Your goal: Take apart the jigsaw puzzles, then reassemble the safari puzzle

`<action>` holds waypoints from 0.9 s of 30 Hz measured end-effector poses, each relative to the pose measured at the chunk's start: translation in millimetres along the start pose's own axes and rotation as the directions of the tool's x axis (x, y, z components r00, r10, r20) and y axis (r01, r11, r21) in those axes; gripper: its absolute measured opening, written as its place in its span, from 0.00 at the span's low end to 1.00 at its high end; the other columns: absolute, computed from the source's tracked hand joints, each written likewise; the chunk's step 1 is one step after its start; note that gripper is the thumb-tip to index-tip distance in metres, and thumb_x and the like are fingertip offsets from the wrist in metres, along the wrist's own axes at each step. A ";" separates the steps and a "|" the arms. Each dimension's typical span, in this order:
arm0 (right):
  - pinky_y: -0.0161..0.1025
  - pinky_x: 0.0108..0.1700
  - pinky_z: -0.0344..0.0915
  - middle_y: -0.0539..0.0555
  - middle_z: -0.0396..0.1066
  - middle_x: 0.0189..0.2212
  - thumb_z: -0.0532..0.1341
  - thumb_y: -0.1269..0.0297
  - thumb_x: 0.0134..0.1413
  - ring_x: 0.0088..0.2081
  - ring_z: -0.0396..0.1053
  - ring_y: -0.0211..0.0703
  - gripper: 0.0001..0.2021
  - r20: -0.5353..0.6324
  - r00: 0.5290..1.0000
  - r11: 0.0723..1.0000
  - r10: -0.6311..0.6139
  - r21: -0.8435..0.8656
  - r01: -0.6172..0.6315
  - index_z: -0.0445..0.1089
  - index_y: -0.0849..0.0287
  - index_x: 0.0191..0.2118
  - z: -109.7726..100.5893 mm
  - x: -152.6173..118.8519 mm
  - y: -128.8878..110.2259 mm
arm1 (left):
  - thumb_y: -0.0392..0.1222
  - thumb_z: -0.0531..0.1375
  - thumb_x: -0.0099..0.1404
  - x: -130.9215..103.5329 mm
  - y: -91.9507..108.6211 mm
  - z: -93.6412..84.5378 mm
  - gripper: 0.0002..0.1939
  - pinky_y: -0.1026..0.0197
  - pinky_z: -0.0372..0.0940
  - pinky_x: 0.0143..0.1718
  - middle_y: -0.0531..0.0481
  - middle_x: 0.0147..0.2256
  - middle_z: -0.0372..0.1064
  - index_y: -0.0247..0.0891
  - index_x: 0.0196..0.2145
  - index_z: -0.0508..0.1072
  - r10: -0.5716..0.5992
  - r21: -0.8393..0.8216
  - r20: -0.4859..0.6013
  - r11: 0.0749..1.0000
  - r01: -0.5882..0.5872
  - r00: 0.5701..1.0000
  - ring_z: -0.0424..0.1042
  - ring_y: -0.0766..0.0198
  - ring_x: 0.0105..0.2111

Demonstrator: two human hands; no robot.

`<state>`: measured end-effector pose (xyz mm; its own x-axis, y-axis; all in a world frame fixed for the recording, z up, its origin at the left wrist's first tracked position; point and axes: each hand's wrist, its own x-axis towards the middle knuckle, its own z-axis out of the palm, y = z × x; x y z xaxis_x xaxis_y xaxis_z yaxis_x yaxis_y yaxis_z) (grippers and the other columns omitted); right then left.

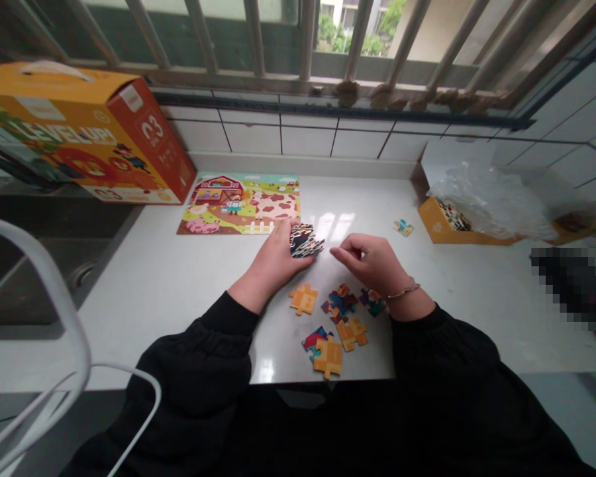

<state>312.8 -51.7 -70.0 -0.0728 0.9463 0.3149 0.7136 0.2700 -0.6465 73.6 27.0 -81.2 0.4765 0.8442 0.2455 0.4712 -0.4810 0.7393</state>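
Note:
My left hand (274, 260) is wrapped round a stack of jigsaw puzzle pieces (305, 241), their edges fanned toward the right. Just right of the stack, my right hand (370, 260) hovers with its fingers curled and thumb closed in, and I see nothing between them. Loose pieces lie on the counter below my hands: orange-backed puzzle pieces (303, 299), (328, 356) and dark, colourful puzzle pieces (342, 301). One more dark puzzle piece (372, 302) is partly covered by my right wrist.
Behind my left hand lies a farm picture board (238, 204). An orange box (79, 132) stands at the back left beside a sink (24, 265). One puzzle piece (404, 227) lies near an open carton (437, 225) with pieces and plastic wrap. A white cable (79, 318) crosses the left foreground.

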 end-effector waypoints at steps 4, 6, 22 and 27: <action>0.46 0.45 0.71 0.57 0.80 0.46 0.80 0.44 0.54 0.43 0.76 0.51 0.24 0.312 0.917 0.967 -0.248 0.025 0.253 0.80 0.53 0.49 17.8 -4.4 -16.2 | 0.40 0.75 0.59 1.8 -4.3 0.7 0.36 0.41 0.69 0.64 0.41 0.59 0.71 0.43 0.60 0.63 -0.026 -0.012 -0.047 1.000 0.026 0.999 0.74 0.46 0.60; 0.52 0.53 0.73 0.62 0.77 0.57 0.84 0.47 0.46 0.53 0.75 0.59 0.35 0.377 0.880 0.948 -0.289 -0.012 0.317 0.78 0.53 0.58 26.5 -6.3 -22.7 | 0.40 0.75 0.59 1.5 -3.4 0.7 0.36 0.42 0.69 0.63 0.41 0.59 0.72 0.43 0.60 0.63 -0.040 -0.021 -0.040 0.999 0.039 0.998 0.75 0.46 0.60; 0.42 0.40 0.68 0.53 0.73 0.39 0.69 0.66 0.67 0.37 0.68 0.43 0.01 -0.031 0.983 0.975 -0.181 0.128 0.183 0.80 0.52 0.42 -3.1 -0.5 -5.1 | 0.43 0.75 0.62 2.4 -8.2 -3.2 0.42 0.38 0.66 0.69 0.34 0.68 0.68 0.42 0.68 0.62 0.035 -0.037 0.082 0.999 -0.032 0.996 0.70 0.41 0.68; 0.42 0.42 0.69 0.52 0.73 0.37 0.67 0.71 0.65 0.36 0.69 0.43 0.05 0.001 0.963 0.961 -0.269 0.059 0.269 0.80 0.53 0.41 12.2 0.7 1.8 | 0.46 0.75 0.62 3.0 -7.9 -2.6 0.44 0.37 0.63 0.72 0.32 0.69 0.67 0.40 0.69 0.61 0.047 -0.027 0.084 0.999 -0.044 0.995 0.69 0.40 0.70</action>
<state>305.5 -48.3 -79.4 -0.2630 0.8388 0.4766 0.6253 0.5245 -0.5779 69.4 34.0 -84.6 0.5585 0.7981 0.2261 0.4296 -0.5115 0.7442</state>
